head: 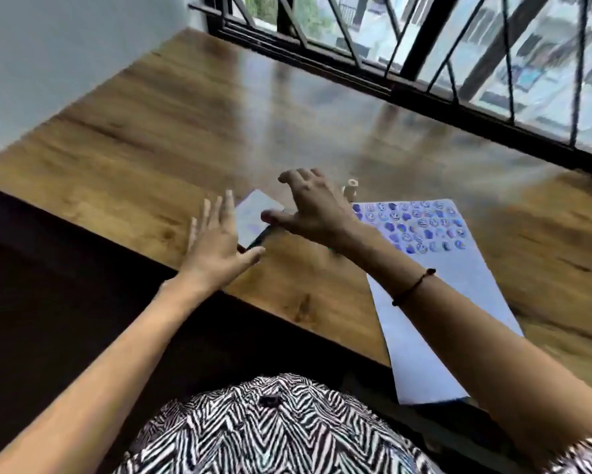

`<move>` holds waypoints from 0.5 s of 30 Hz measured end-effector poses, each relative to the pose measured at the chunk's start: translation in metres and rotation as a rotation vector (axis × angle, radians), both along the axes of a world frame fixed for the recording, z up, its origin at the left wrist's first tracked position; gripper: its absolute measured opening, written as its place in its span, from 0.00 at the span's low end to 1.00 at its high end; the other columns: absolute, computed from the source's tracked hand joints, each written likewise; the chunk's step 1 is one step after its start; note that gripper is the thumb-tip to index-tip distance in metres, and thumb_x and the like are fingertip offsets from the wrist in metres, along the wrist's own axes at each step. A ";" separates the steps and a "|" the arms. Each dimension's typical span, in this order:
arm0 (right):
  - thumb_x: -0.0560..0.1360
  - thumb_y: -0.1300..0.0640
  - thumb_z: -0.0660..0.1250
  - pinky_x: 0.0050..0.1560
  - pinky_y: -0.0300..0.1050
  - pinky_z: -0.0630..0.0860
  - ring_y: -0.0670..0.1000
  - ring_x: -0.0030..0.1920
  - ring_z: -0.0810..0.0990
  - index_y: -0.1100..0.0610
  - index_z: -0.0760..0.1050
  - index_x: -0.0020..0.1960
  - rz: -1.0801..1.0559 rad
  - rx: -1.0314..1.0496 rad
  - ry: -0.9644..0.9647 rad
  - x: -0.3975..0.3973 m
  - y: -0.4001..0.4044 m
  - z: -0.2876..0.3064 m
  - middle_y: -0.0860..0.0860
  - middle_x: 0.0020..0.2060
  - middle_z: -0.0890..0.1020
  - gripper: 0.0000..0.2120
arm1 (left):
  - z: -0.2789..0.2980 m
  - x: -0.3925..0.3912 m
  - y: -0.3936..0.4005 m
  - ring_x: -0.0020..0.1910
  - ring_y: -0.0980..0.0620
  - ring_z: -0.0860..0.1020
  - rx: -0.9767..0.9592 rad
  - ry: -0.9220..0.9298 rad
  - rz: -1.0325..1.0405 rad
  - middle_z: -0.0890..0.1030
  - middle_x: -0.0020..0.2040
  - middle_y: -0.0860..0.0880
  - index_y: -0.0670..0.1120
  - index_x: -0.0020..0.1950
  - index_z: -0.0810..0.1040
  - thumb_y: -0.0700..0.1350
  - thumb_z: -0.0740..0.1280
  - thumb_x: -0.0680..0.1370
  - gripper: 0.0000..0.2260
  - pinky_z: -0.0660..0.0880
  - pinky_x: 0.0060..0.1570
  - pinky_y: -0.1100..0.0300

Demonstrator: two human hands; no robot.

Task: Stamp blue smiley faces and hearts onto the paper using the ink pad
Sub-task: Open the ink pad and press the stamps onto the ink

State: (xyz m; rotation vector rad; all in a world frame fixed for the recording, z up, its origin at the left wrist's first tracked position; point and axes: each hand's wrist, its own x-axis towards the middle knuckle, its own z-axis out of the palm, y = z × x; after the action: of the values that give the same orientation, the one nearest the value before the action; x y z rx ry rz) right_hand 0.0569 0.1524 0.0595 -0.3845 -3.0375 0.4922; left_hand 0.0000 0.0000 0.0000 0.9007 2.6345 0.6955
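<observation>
A white sheet of paper [434, 302] lies on the wooden table [185, 131] at the right, its far end covered with rows of blue smiley and heart stamps [421, 227]. A flat pale rectangular ink pad case [253, 213] rests near the table's left front edge. My left hand [216, 248] hovers beside it, fingers spread and holding nothing. Just past it, my right hand [311, 206] is spread open above the case, thumb near its right edge. A small wooden stamp [351, 188] stands upright behind my right hand, untouched.
The table's front edge runs diagonally under my arms, with a dark floor below. A black metal window grille [424, 63] lines the far side of the table. A pale wall [48, 63] stands at the left. The frame is motion-blurred.
</observation>
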 end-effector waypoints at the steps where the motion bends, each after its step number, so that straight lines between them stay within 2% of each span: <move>1: 0.69 0.40 0.67 0.59 0.54 0.70 0.59 0.60 0.70 0.61 0.68 0.61 0.016 -0.018 -0.034 -0.004 -0.007 -0.005 0.60 0.59 0.76 0.31 | -0.001 0.004 -0.003 0.75 0.44 0.45 -0.003 -0.015 0.034 0.50 0.76 0.41 0.43 0.72 0.39 0.54 0.69 0.69 0.46 0.44 0.72 0.44; 4: 0.65 0.37 0.68 0.57 0.54 0.70 0.61 0.59 0.69 0.61 0.66 0.61 0.029 -0.027 -0.122 -0.009 -0.025 -0.018 0.60 0.58 0.74 0.36 | -0.005 0.010 -0.003 0.72 0.40 0.55 0.097 0.051 0.106 0.60 0.73 0.37 0.41 0.72 0.43 0.49 0.70 0.69 0.44 0.52 0.70 0.45; 7: 0.64 0.37 0.70 0.54 0.53 0.70 0.62 0.57 0.69 0.63 0.66 0.58 0.017 -0.030 -0.138 -0.017 -0.032 -0.025 0.62 0.56 0.73 0.36 | -0.008 0.010 -0.001 0.63 0.35 0.65 0.178 0.144 0.133 0.70 0.64 0.34 0.38 0.72 0.48 0.44 0.70 0.67 0.42 0.63 0.64 0.45; 15: 0.62 0.39 0.72 0.52 0.52 0.73 0.62 0.59 0.71 0.63 0.67 0.57 0.009 0.056 -0.170 -0.028 -0.043 -0.020 0.61 0.56 0.75 0.36 | -0.010 0.008 -0.006 0.61 0.35 0.66 0.230 0.157 0.095 0.72 0.63 0.34 0.38 0.72 0.45 0.43 0.73 0.65 0.46 0.64 0.62 0.49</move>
State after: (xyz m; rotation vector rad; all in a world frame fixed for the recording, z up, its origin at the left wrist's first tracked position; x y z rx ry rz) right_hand 0.0290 0.1094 0.0392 -0.4309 -3.2100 0.3931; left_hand 0.0082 -0.0056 -0.0103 0.9300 2.7917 1.0075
